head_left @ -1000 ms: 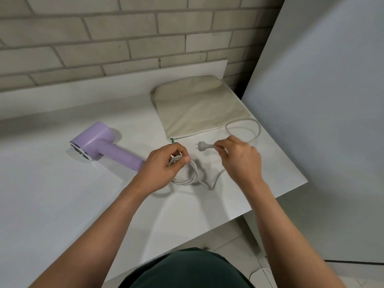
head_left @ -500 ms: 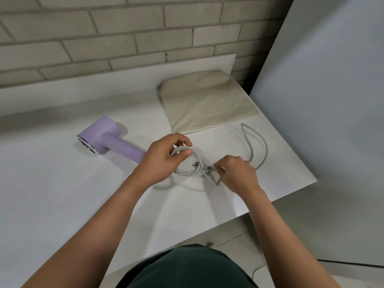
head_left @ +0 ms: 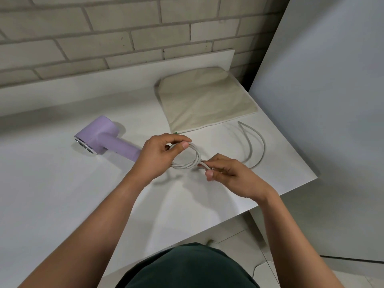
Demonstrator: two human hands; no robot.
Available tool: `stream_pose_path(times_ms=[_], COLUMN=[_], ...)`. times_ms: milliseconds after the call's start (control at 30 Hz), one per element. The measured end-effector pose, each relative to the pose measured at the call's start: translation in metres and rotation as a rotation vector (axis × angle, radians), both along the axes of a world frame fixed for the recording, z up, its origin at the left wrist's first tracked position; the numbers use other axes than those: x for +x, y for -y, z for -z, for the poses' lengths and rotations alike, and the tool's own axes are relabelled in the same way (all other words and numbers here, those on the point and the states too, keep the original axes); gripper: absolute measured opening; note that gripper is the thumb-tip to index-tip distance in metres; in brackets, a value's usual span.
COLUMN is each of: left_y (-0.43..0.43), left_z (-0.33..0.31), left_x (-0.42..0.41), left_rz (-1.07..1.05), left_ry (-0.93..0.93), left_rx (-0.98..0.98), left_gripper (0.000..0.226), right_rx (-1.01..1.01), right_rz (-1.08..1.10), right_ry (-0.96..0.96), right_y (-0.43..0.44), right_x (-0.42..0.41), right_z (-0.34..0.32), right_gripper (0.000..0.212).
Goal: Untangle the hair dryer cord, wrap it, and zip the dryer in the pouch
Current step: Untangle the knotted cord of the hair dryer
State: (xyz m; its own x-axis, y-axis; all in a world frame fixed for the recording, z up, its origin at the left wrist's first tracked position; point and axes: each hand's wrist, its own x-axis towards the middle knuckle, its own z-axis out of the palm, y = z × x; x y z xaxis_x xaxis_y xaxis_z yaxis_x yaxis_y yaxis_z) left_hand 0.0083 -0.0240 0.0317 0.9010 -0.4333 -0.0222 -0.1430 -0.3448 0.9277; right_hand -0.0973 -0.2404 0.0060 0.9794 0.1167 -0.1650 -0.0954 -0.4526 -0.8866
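My left hand [head_left: 162, 156] pinches the coiled cord [head_left: 185, 166], my right hand [head_left: 232, 175] grips the strand just beside it, slack looping beyond the right hand, dryer [head_left: 108, 140] left of the left hand.

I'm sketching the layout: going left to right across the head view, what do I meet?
Purple hair dryer, left hand, coiled cord, right hand, loose cord loop. The beige pouch overlaps several, so it's omitted.
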Motion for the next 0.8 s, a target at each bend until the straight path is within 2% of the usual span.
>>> stream_pose_path(times_ms=[100, 167, 300, 433, 533, 667, 733, 800], left_y=[0.000, -0.001, -0.003, -0.001, 0.001, 0.000, 0.003, 0.004], left_z=[-0.003, -0.006, -0.010, -0.012, -0.015, -0.018, -0.019, -0.020], left_x=[0.000, 0.002, 0.007, 0.006, 0.008, 0.012, 0.009, 0.009], left_rz=[0.066, 0.111, 0.179, 0.278, 0.290, 0.291, 0.236, 0.121], left_ry=[-0.106, -0.207, -0.314, -0.310, -0.317, -0.352, -0.318, -0.270], left_rx=[0.010, 0.027, 0.077, 0.144, 0.213, 0.271, 0.194, 0.044], left_gripper=[0.011, 0.011, 0.009, 0.010, 0.014, 0.012, 0.014, 0.028], right_rx=[0.005, 0.045, 0.227, 0.291, 0.191, 0.040, 0.030, 0.017], right_rz=[0.031, 0.127, 0.279, 0.283, 0.224, 0.221, 0.246, 0.242], right_ry=[0.123, 0.202, 0.188, 0.209, 0.271, 0.359, 0.344, 0.326], right_y=[-0.004, -0.008, -0.020, -0.032, -0.035, -0.037, -0.037, -0.035], right_x=[0.000, 0.001, 0.004, 0.007, 0.007, 0.010, 0.013, 0.015], right_z=[-0.004, -0.006, -0.011, -0.014, -0.015, -0.010, -0.010, -0.013], right_gripper=[0.029, 0.025, 0.018, 0.033, 0.048, 0.029, 0.020, 0.012])
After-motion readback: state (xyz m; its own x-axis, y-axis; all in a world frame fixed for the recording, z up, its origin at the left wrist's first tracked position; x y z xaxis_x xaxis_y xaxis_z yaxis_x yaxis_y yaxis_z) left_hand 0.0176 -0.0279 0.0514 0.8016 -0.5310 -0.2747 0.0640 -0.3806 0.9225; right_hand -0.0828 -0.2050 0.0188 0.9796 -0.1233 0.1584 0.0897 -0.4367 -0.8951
